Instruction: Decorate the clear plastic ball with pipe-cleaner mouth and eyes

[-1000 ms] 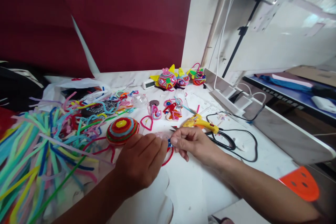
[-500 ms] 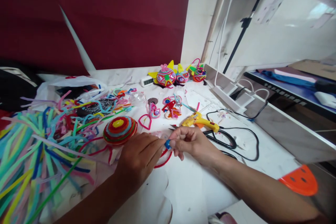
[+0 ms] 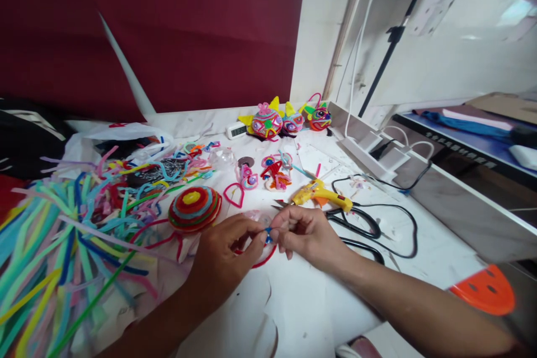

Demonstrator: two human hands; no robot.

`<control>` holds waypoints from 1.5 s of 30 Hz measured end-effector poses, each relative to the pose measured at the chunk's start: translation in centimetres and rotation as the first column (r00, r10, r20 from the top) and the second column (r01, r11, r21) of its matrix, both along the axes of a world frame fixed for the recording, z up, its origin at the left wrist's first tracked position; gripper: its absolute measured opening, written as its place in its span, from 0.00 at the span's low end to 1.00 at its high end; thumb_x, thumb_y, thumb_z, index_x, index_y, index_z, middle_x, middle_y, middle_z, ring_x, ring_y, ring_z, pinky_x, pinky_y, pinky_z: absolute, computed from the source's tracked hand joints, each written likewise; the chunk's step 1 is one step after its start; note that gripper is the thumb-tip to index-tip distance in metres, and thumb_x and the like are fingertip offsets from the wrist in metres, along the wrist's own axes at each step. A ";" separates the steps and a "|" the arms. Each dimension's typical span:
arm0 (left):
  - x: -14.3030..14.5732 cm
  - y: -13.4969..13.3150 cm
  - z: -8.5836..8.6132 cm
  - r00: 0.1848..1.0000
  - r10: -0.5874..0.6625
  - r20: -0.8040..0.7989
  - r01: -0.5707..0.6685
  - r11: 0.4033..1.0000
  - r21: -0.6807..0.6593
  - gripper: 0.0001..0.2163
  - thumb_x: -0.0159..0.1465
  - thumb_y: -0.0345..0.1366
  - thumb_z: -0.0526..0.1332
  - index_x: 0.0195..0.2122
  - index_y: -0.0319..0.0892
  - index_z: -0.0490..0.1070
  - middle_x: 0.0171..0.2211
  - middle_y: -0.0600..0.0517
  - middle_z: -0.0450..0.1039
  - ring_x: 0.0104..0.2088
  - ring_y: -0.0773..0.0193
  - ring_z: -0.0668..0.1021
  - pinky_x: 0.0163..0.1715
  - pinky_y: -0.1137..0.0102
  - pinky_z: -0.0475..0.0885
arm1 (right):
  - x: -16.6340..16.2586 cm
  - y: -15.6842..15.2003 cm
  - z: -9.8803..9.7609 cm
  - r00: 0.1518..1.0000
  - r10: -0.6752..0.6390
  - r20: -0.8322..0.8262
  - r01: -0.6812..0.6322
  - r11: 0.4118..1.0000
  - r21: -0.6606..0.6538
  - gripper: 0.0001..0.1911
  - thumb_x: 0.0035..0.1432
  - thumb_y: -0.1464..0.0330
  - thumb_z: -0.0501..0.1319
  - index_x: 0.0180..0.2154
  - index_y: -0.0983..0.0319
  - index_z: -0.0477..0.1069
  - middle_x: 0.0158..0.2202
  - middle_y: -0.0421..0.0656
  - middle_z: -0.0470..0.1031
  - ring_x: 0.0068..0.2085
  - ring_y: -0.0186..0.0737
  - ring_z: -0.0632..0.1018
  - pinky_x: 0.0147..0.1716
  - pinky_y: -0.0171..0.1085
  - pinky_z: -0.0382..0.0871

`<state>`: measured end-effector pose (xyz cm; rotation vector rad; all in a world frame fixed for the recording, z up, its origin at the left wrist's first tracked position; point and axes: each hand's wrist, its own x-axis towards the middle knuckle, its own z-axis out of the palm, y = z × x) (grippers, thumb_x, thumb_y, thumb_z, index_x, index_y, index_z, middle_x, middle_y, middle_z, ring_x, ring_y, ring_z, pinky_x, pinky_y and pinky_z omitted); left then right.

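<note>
Between the fingertips of both hands is a small blue piece (image 3: 268,237), its exact shape mostly hidden. My left hand (image 3: 224,249) pinches it from the left, thumb and forefinger together. From the right, my right hand (image 3: 304,232) pinches it as well. Under the fingers a red pipe cleaner (image 3: 267,260) curves on the white table. Left of my hands rests a dome wound with striped pipe cleaner (image 3: 195,210), yellow at its centre. A yellow glue gun (image 3: 323,196) lies just beyond my right hand, near black-handled scissors (image 3: 356,222).
A big bunch of loose pipe cleaners (image 3: 59,246) covers the left side. Finished decorated balls (image 3: 267,123) stand at the back beside a small digital timer (image 3: 237,131). A power strip (image 3: 377,154) runs along the right, with the glue gun's black cord (image 3: 413,224) looping nearby.
My left hand has changed its grip: its thumb now shows, pinching against the forefinger. The blue piece shows less as a round shape and is more covered by fingers. The view has shifted slightly.
</note>
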<state>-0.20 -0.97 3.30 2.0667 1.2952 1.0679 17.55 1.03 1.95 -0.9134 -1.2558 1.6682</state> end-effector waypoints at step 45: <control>-0.2 0.2 -0.3 0.999 0.003 0.045 0.003 0.993 -0.121 0.11 0.63 0.37 0.57 0.26 0.40 0.73 0.22 0.55 0.69 0.22 0.70 0.69 0.21 0.75 0.61 | -0.5 -0.5 -0.4 0.996 0.013 -0.087 -0.012 1.000 0.012 0.18 0.49 0.58 0.70 0.29 0.67 0.74 0.19 0.38 0.74 0.18 0.28 0.73 0.18 0.28 0.69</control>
